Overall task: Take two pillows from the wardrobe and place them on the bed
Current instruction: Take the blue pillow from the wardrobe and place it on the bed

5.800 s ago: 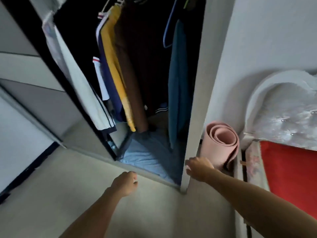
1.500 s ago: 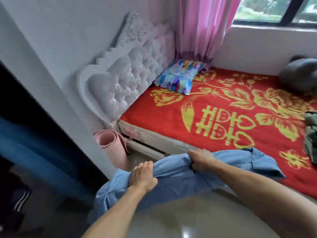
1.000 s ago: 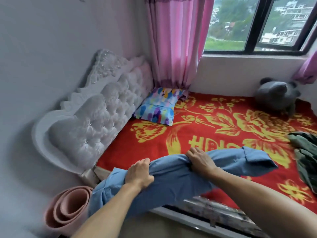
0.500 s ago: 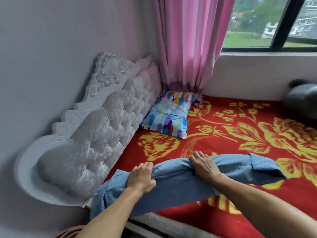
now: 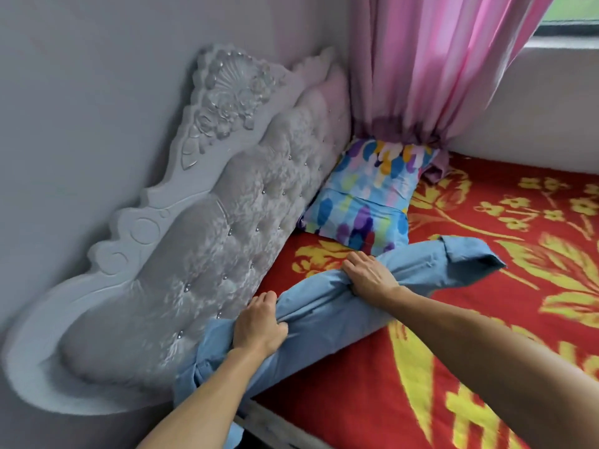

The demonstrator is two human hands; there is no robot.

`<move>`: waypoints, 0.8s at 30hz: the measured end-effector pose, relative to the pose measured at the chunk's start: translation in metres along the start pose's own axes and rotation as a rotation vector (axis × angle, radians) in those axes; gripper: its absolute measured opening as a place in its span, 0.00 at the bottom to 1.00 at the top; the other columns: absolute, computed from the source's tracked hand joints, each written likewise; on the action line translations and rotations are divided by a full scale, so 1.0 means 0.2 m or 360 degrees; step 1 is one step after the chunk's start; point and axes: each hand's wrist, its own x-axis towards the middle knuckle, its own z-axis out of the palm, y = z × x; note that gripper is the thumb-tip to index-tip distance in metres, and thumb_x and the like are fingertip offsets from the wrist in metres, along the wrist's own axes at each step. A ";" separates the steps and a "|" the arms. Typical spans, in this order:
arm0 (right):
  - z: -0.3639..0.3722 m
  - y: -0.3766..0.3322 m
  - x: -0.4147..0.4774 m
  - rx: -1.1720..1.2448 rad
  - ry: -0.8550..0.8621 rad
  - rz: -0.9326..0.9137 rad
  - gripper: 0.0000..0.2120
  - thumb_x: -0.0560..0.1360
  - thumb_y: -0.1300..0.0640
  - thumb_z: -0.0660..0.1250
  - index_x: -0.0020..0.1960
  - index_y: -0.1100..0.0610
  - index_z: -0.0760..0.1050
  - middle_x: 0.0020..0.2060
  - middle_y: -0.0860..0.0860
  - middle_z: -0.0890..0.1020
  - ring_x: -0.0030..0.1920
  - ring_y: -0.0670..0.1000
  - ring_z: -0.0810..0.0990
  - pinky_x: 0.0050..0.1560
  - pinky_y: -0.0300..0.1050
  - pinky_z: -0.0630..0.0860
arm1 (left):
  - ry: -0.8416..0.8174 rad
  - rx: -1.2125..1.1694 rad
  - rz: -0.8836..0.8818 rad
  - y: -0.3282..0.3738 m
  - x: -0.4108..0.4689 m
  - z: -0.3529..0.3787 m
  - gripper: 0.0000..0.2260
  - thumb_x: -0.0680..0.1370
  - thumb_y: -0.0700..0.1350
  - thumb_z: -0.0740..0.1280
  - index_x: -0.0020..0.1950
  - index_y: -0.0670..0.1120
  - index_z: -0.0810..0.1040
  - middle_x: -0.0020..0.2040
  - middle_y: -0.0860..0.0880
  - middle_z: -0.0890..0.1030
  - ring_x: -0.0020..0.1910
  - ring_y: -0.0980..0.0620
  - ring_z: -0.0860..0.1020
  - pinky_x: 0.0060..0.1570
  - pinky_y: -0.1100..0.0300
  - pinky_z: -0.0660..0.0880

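I hold a long light-blue pillow in both hands, over the near head end of the bed with its red and yellow flowered cover. My left hand grips its top edge near the lower left end. My right hand clutches the top edge near the middle. The pillow's left end hangs against the headboard and past the mattress edge; its right end points toward the bed's middle. A second pillow with colourful blotches lies at the far head corner, leaning on the headboard.
A grey tufted headboard with a carved crest runs along the wall on the left. A pink curtain hangs down onto the colourful pillow. A window sill and pale wall border the bed's far side.
I have carried the blue pillow from the wardrobe to the bed. In the last second it moved forward and down toward the headboard, closer to the colourful pillow. Both hands keep their grip.
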 end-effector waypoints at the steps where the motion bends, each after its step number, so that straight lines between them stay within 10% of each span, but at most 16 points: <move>1: 0.00 0.00 0.09 -0.0007 0.0007 -0.0008 0.11 0.70 0.65 0.65 0.52 0.63 0.75 0.50 0.61 0.77 0.53 0.61 0.76 0.51 0.55 0.72 | 0.0019 -0.0008 -0.0019 -0.03 0.06 -0.01 0.10 0.67 0.43 0.64 0.46 0.46 0.68 0.50 0.46 0.78 0.49 0.42 0.76 0.46 0.51 0.73; 9: 0.09 0.01 0.64 0.0015 0.0044 0.0101 0.13 0.70 0.67 0.64 0.55 0.63 0.74 0.53 0.61 0.75 0.55 0.61 0.73 0.56 0.55 0.70 | 0.0185 -0.0164 -0.0038 -0.18 0.43 0.07 0.14 0.68 0.44 0.70 0.50 0.42 0.71 0.51 0.43 0.78 0.53 0.42 0.75 0.53 0.49 0.73; 19: 0.67 0.13 0.18 -0.0050 -0.0190 0.0761 0.12 0.66 0.63 0.66 0.50 0.56 0.73 0.47 0.56 0.77 0.51 0.60 0.75 0.53 0.54 0.70 | -0.0914 -0.0470 0.0285 -0.24 0.46 0.70 0.24 0.59 0.68 0.70 0.38 0.54 0.65 0.38 0.56 0.71 0.37 0.54 0.71 0.40 0.55 0.73; 24: 0.90 0.26 -0.29 0.0148 -0.0427 0.1611 0.20 0.71 0.60 0.65 0.62 0.50 0.68 0.63 0.54 0.69 0.63 0.60 0.68 0.56 0.56 0.72 | -0.1028 -0.0302 0.0184 -0.30 0.57 0.89 0.18 0.70 0.57 0.70 0.55 0.49 0.75 0.54 0.48 0.76 0.55 0.47 0.76 0.57 0.51 0.74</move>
